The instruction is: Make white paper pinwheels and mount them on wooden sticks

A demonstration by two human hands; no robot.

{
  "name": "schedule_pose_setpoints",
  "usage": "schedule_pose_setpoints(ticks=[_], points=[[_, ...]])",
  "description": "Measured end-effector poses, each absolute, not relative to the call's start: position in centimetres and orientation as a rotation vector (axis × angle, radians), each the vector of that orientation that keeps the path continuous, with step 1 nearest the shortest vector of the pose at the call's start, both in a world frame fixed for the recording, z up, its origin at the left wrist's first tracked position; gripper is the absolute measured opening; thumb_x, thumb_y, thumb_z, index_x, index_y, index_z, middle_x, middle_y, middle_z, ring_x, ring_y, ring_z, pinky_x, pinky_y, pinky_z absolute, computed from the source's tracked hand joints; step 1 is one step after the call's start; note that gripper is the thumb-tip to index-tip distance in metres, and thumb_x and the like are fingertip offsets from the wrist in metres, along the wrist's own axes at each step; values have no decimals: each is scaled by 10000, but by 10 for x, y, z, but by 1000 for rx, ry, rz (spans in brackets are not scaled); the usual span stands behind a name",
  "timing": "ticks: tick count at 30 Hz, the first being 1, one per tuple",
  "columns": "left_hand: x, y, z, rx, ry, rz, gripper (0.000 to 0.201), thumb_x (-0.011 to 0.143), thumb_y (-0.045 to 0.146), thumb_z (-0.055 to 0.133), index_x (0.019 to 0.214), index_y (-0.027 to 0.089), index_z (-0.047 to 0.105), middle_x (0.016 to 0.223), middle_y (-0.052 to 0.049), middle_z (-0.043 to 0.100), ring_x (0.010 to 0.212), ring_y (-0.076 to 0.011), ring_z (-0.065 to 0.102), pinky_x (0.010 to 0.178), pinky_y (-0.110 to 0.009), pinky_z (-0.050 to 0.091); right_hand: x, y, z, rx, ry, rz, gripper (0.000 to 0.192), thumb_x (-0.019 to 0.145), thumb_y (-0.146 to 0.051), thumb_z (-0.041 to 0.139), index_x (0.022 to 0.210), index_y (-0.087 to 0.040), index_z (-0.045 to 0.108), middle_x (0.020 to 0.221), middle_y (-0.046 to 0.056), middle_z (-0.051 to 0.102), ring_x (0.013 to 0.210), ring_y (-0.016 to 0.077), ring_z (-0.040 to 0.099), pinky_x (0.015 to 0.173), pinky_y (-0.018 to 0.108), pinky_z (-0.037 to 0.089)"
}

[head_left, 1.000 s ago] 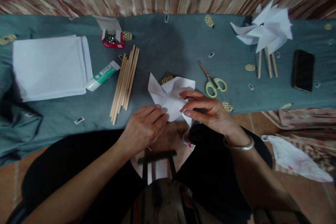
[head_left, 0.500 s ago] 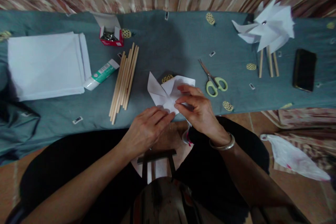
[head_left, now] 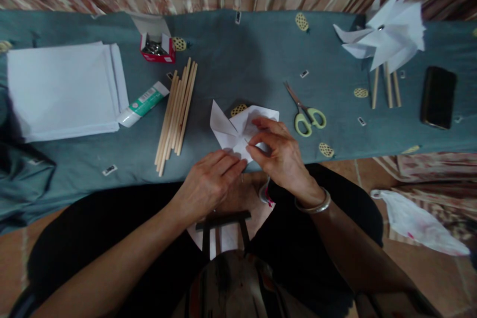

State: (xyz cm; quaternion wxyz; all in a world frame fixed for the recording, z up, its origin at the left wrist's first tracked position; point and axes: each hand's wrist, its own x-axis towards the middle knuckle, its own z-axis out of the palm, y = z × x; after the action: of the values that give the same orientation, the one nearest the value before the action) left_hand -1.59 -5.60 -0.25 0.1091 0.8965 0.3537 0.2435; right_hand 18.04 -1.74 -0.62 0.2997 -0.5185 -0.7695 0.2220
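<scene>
A white paper pinwheel [head_left: 222,126], with folded blades, lies at the near edge of the table. My left hand [head_left: 210,177] presses its lower edge, fingers closed on the paper. Over the right half of the pinwheel, my right hand [head_left: 282,155] is closed in a pinch. A thin, dark, pin-like piece [head_left: 246,141] sticks out from its thumb and index fingertips, close to the pinwheel's centre. The right fingers hide part of the paper. Green-handled scissors [head_left: 307,116] rest just right of that hand.
Left of the pinwheel lie wooden sticks [head_left: 178,114], a glue tube [head_left: 143,104], a paper stack [head_left: 63,92] and a red box of metal fasteners [head_left: 158,51]. To the right are finished pinwheels [head_left: 395,35] on sticks and a phone [head_left: 438,98]. A plastic bag [head_left: 421,221] lies on the floor.
The right thumb and index finger have shifted slightly, and the thin pin-like piece now shows at their tips. The left hand stays on the paper. The view has shifted a little.
</scene>
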Motion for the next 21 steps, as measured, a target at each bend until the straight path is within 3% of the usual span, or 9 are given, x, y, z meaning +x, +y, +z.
schedule_pose_setpoints(ticks=[21], points=[[-15, -54, 1, 2628, 1035, 706, 208, 912, 128, 578, 1107, 93, 641, 1002, -100, 706, 995, -225, 656, 859, -372, 595, 179, -22, -5, -1384, -2038, 592, 70, 832, -189, 636, 801, -245, 665, 1218, 67, 640, 1123, 254, 596, 994, 470, 497]])
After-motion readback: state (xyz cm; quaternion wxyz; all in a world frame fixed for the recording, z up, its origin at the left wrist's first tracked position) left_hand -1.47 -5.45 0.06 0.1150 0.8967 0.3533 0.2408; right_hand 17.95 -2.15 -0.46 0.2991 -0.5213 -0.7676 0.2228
